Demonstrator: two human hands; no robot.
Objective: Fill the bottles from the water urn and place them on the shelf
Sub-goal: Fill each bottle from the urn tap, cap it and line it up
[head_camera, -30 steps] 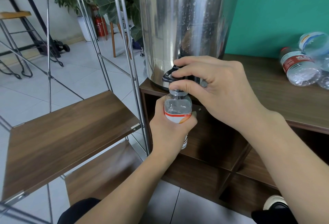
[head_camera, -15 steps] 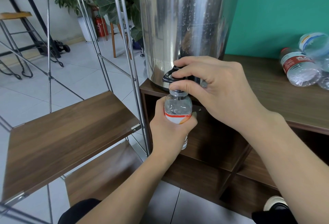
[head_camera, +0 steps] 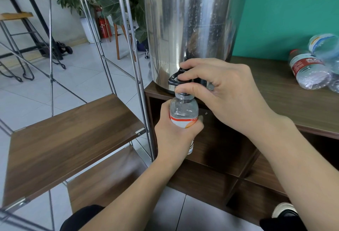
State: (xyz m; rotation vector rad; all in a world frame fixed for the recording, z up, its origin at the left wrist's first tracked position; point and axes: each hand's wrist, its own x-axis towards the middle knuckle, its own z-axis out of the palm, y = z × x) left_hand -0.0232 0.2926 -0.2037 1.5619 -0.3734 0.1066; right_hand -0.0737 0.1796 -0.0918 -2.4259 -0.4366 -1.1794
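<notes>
My left hand (head_camera: 176, 139) is wrapped around the middle of the bottle (head_camera: 184, 110) and holds it upright, w/ its open mouth right under the spout of the water urn (head_camera: 189, 29). My right hand (head_camera: 222, 93) pinches the black tap lever (head_camera: 175, 80): fingers curled over the top of it, thumb below, near the bottle neck. The bottle looks clear in the upper part; how high the water is inside I cannot tell, bc my left hand and the label cover the lower part. I think I am in the filling step, approx. the first bottle, since the shelf (head_camera: 73, 139) on my left has no bottle on it and other bottles (head_camera: 310, 71) lie on their sides on the cabinet top (head_camera: 275, 91), to the right of the urn. To do this step well: keep the mouth centred under the spout and close to it, so no water runs outside; keep the bottle vertical, not tilted; watch the level at the shoulder of the bottle and release the lever a bit early, bc the last drops come after. Do not squeeze hard w/ the left hand, the thin plastic will probably give and push water out. After that, the shelf board is just beside, easy reach for the left hand.
</notes>
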